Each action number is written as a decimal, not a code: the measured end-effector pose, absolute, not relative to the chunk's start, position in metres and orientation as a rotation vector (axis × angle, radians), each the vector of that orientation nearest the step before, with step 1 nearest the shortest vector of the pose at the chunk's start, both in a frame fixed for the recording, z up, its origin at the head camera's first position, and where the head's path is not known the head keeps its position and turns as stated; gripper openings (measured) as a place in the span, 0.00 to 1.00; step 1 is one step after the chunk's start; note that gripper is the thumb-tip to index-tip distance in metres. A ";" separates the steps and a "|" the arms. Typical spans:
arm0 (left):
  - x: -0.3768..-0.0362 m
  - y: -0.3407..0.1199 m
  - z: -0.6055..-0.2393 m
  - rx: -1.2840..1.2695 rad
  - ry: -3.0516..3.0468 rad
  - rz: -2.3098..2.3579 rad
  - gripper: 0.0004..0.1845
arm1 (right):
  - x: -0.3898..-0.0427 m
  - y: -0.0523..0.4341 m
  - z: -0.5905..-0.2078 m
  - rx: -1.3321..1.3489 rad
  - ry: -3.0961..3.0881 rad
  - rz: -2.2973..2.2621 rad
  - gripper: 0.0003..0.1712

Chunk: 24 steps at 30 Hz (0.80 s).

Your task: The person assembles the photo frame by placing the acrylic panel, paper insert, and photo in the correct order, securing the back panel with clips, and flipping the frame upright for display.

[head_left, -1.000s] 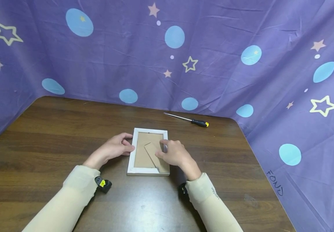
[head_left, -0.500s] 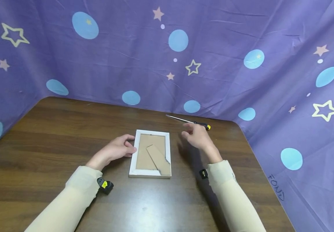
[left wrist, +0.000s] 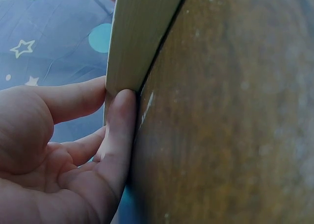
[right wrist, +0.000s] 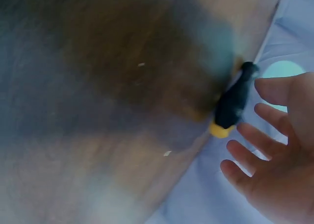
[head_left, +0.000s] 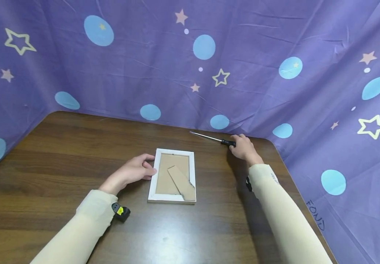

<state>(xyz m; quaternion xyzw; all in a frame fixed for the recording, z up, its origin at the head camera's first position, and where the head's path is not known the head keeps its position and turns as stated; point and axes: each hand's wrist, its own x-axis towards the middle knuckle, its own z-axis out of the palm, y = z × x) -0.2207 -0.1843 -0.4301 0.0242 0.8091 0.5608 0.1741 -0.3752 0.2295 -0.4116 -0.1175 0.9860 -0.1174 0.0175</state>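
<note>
A white picture frame [head_left: 153, 183] lies back side up on the table, a brown stand leg [head_left: 180, 181] slanting across its backing board [head_left: 167, 161]. My left hand [head_left: 134, 169] rests against the frame's left edge; in the left wrist view its fingertips touch the pale side wall [left wrist: 140, 33]. Near the far edge of the table is a screwdriver [head_left: 227, 142] with a thin metal shaft and a black handle. My right hand [head_left: 244, 148] is over the handle's end. In the right wrist view the fingers [right wrist: 260, 140] are spread beside the black-and-yellow handle [right wrist: 233, 102], not closed round it.
The brown wooden table [head_left: 77, 146] carries all of this. A purple curtain [head_left: 163, 55] with stars and blue dots hangs behind its far edge and along both sides.
My right hand has left the picture frame's stand leg and moved right and away to the screwdriver handle. The left hand stays at the frame's left edge. The view has shifted slightly.
</note>
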 end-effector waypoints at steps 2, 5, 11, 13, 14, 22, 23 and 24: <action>-0.221 -0.184 -0.430 0.062 2.293 1.592 0.36 | -0.379 0.232 -0.417 -0.344 3.041 -0.332 0.31; -0.220 -0.184 -0.430 0.073 2.298 1.585 0.36 | -0.382 0.233 -0.422 -0.326 3.029 -0.291 0.31; -0.219 -0.184 -0.430 0.065 2.305 1.576 0.37 | -0.381 0.231 -0.426 -0.379 3.048 -0.238 0.28; -0.219 -0.184 -0.430 0.058 2.307 1.571 0.37 | -0.379 0.229 -0.425 -0.416 3.053 -0.224 0.27; -0.219 -0.184 -0.429 0.052 2.311 1.566 0.36 | -0.379 0.228 -0.424 -0.434 3.057 -0.223 0.26; -0.219 -0.184 -0.431 0.062 2.306 1.589 0.35 | -0.382 0.224 -0.423 -0.484 3.061 -0.204 0.22; -0.219 -0.184 -0.431 0.064 2.305 1.591 0.35 | -0.382 0.224 -0.424 -0.478 3.057 -0.207 0.21; -0.219 -0.183 -0.431 0.064 2.302 1.596 0.35 | -0.382 0.224 -0.424 -0.477 3.054 -0.211 0.20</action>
